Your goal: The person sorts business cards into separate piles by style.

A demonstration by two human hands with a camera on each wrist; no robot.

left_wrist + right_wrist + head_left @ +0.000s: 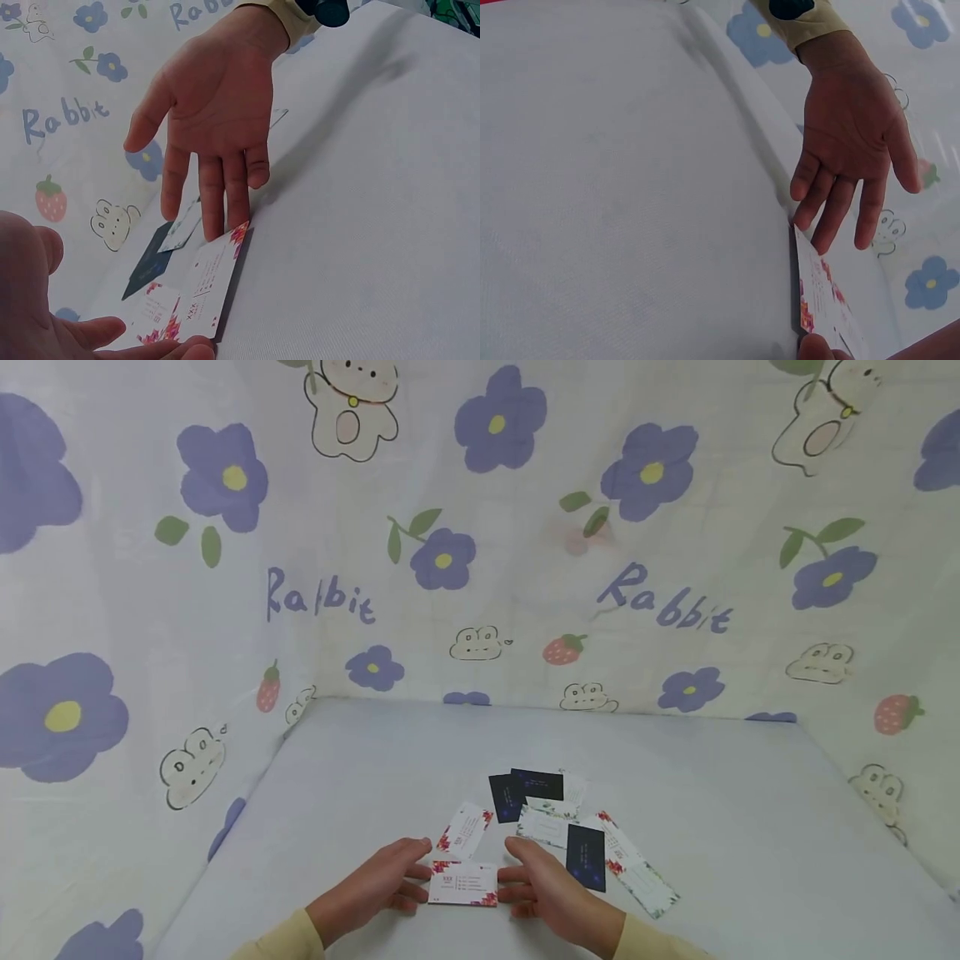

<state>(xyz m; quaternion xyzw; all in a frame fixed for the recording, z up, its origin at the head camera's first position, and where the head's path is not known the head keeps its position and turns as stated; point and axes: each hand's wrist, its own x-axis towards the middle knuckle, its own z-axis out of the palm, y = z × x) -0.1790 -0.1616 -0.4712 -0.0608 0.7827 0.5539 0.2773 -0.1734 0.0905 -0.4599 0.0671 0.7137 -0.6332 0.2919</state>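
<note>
A white business card with red floral corners (462, 885) lies flat between the two hands, its printed side up. At its left end are the fingertips of the left hand (386, 883); the right hand (553, 887) has its fingertips at the other end. Both hands hold their fingers fairly straight, palms facing each other, thumbs raised off the card. In the left wrist view the right palm (221, 105) shows plainly, fingers extended to the card (210, 281). The right wrist view shows the left palm (851, 124) likewise. Just beyond lies another red-flowered card (465, 831).
Dark blue cards (587, 857) and white leaf-patterned cards (543, 827) overlap loosely beyond and right of the hands. A red-flowered card (618, 843) and a leafy one (651, 888) lie farther right. The white table (375, 760) meets a flower-printed curtain (510, 552).
</note>
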